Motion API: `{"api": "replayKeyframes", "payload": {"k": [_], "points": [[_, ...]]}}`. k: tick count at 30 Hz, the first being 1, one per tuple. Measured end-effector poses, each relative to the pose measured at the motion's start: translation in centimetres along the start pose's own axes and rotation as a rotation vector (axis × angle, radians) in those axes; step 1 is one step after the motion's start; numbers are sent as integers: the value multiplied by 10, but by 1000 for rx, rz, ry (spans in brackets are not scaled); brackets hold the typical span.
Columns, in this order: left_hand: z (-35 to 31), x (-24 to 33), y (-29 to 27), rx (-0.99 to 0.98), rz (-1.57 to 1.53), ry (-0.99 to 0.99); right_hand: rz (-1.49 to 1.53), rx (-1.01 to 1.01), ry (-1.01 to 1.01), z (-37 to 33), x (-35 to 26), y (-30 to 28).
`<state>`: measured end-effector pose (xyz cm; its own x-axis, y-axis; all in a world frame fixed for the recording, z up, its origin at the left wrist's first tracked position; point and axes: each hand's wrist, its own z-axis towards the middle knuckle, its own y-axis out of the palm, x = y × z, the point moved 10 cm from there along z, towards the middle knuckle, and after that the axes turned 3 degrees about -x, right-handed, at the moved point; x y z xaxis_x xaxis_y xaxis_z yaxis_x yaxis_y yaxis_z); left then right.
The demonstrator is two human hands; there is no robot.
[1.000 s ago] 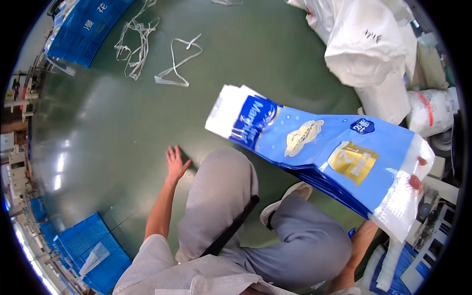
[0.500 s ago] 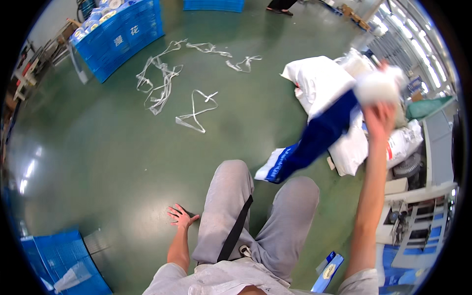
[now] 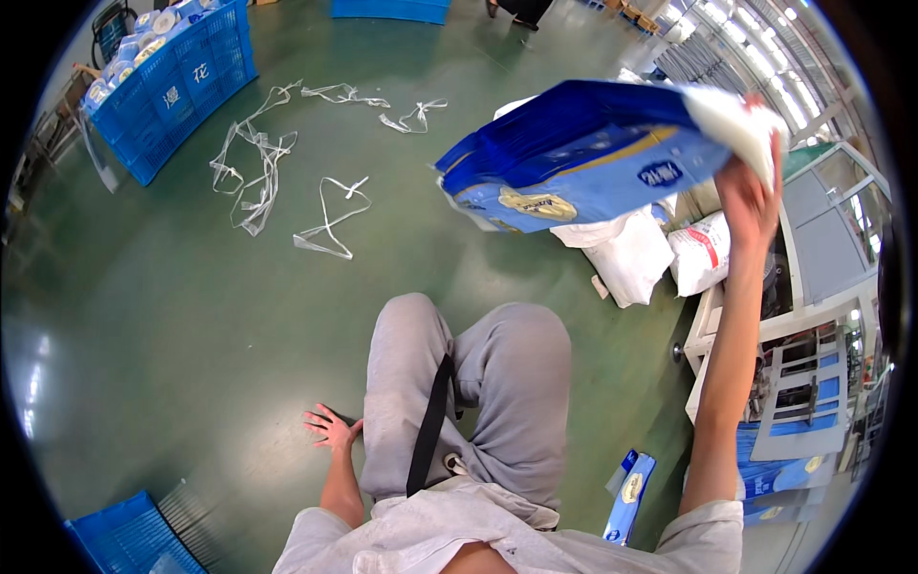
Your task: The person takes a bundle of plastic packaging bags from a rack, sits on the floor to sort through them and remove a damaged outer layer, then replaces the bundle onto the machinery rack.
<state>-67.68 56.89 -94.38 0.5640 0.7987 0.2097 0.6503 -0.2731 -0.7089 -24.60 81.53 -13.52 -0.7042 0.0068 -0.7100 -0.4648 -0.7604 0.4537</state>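
Note:
My right hand (image 3: pixel 749 203) is raised at the right with its fingers closed around the white end of a large blue plastic packaging bag (image 3: pixel 602 182). The bag stretches out to the left of the hand, spread wide, with a light blue printed side and a darker blue part. Whether anything is inside it, I cannot tell. Low beside my left thigh is my left hand (image 3: pixel 333 428), fingers spread and holding nothing. It appears to rest on the green floor (image 3: pixel 220 354). Near my right hip lies a narrow blue printed package (image 3: pixel 629 497).
White sacks (image 3: pixel 626 256) are piled beyond the raised bag. Loose white straps (image 3: pixel 258 172) lie at the front left. A blue crate (image 3: pixel 172 96) full of rolls stands at far left, another blue crate (image 3: pixel 134 536) at lower left. White machinery (image 3: pixel 803 383) lines the right. Someone's legs (image 3: pixel 524 11) show far off.
The blue bag has swung up from near my knees and spread out in my right hand. My left hand stays low beside my thigh. The view has shifted slightly to the right.

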Motion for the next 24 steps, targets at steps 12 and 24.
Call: {"api": "replayKeyframes", "payload": {"k": [12,24], "points": [[-8,-12,-12,69,86,-1,-45,1325,-208,-463,59,-9],[-25,-8,-23,-42,55,-44,-1524,1289,-733,-280,-225,185]]}}
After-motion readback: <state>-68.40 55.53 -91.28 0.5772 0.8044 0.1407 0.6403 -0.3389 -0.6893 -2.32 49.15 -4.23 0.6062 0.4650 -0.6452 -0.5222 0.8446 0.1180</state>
